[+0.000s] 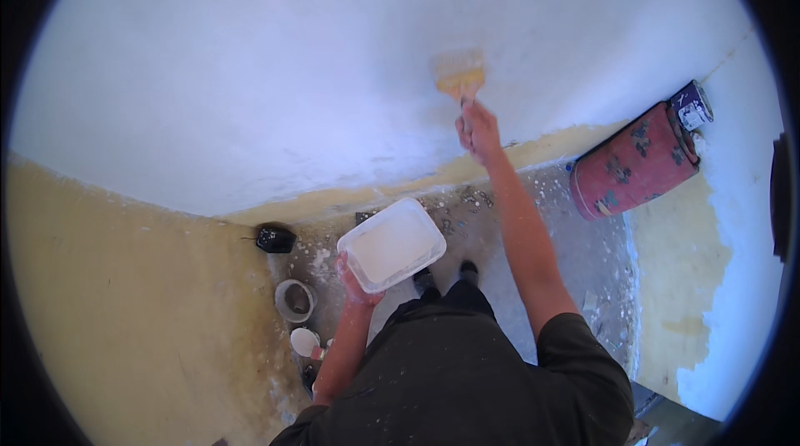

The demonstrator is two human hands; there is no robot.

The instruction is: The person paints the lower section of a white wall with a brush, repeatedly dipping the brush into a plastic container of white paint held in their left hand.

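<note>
While gripping brush [460,73] by handle in closed right hand [479,131], apparently coating wall [317,71] just beyond. Supporting paint tub [429,229] at near corner with left hand [358,286]; cannot tell finger spread beneath. Probably calling for more strokes, then reloading.

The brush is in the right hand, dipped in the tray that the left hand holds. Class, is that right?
Not quite: the brush isn't dipped in the tray. The head view shows it up at the wall. The right hand does hold it, and the left hand holds the tray.
</note>
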